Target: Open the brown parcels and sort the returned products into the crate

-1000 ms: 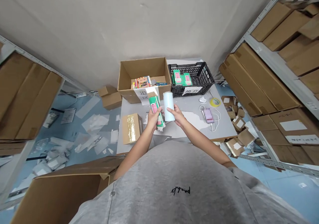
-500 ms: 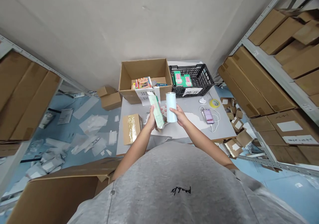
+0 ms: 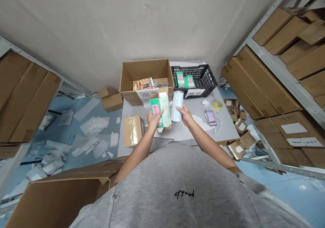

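My left hand point(image 3: 153, 120) is closed round a green carton point(image 3: 166, 109) with a pink picture on its front; its end flaps look torn or crumpled. In my right hand point(image 3: 186, 115) is a pale blue tumbler point(image 3: 177, 106), gripped from its right side and nearly upright. Carton and tumbler are side by side above the table, a small gap between them. Behind them stand an open cardboard box point(image 3: 129, 96) with books inside and a black plastic crate point(image 3: 207, 86) with similar green cartons.
A taped cardboard box point(image 3: 133, 131) lies at the table's left. On the right are a roll of yellow tape point(image 3: 217, 105) and a phone point(image 3: 211, 118) with a white cable. Shelves of boxes flank the table; a large open box point(image 3: 63, 201) stands at lower left.
My left hand has turned the carton so that its green and pink face shows. The tumbler in my right hand has shifted slightly right and tilted a little.
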Demonstrator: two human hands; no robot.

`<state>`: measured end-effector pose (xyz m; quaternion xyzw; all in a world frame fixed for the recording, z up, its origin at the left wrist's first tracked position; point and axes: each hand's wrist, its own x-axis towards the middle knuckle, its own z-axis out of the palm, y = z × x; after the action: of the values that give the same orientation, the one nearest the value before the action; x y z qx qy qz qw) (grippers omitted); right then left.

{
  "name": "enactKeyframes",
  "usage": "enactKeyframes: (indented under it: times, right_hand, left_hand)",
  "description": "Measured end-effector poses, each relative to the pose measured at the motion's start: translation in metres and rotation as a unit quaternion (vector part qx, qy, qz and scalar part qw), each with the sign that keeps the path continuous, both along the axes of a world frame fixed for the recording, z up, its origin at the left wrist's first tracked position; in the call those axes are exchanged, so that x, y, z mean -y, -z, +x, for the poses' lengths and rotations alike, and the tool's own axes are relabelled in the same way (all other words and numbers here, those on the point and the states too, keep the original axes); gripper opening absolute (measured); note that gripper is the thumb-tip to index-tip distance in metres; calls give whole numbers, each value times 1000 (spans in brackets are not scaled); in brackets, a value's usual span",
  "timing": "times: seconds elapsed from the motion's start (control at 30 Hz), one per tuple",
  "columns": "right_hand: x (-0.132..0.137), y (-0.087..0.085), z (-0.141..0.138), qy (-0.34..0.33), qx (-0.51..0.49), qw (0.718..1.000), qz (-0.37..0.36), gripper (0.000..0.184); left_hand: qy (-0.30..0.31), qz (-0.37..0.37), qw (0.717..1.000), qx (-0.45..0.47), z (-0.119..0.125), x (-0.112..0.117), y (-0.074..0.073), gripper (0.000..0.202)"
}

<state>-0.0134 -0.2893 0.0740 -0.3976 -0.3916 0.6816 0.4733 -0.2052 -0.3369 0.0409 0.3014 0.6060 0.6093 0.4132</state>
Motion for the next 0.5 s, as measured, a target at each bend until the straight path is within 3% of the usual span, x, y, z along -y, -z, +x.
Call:
enactKeyframes:
  times: [0.23,0.5]
  right_hand:
    - [0,-8,0,-2,-5,1000,17,60]
    - [-9,-19,9,-17,-34,999,27,60]
  left_hand:
    - [0,-16,994,-106,23,5,3,55]
    - [3,-37,991,-128,33,12,-2,80]
